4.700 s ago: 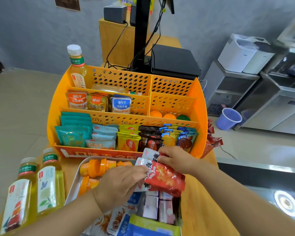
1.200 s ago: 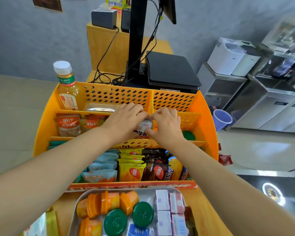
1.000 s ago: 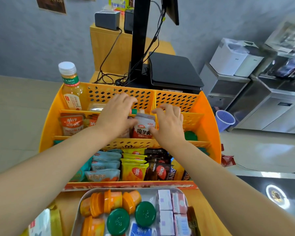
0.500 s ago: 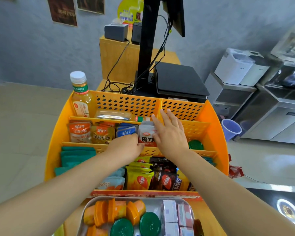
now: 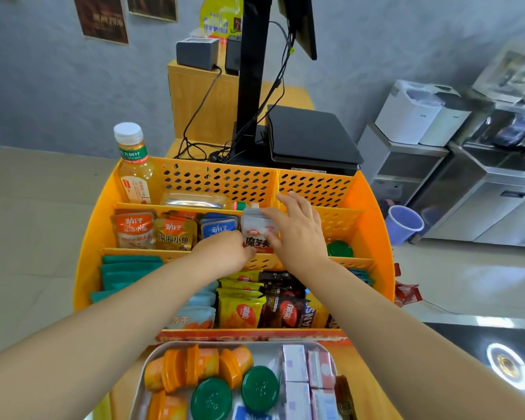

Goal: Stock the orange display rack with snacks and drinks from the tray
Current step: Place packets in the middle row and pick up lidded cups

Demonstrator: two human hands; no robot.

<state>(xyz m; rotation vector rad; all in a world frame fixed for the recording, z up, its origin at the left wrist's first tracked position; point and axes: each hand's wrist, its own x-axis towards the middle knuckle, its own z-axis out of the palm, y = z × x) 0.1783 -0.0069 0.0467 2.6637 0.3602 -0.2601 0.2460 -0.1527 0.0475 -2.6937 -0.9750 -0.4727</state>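
The orange display rack [image 5: 373, 237] stands in front of me with three tiers. A stack of white and red snack packets [image 5: 256, 230] stands in the middle tier, right of the blue packets [image 5: 219, 227]. My right hand [image 5: 297, 234] rests against the stack's right side with its fingers spread. My left hand [image 5: 225, 250] is curled at the stack's lower left corner, touching it. The metal tray [image 5: 147, 362] below holds orange cups [image 5: 194, 365], green-lidded jars [image 5: 259, 388] and small boxes [image 5: 306, 374].
A tea bottle [image 5: 134, 165] stands in the rack's back left; another lies on its side [image 5: 200, 200]. A green lid [image 5: 340, 248] sits in the middle right compartment. Behind the rack are a black screen stand [image 5: 249, 71] with cables. A purple cup [image 5: 402, 224] stands right.
Both hands carried the packets from the tray up into the middle tier. Over the last second my left hand drew back to the stack's lower left while my right stayed on its right side.
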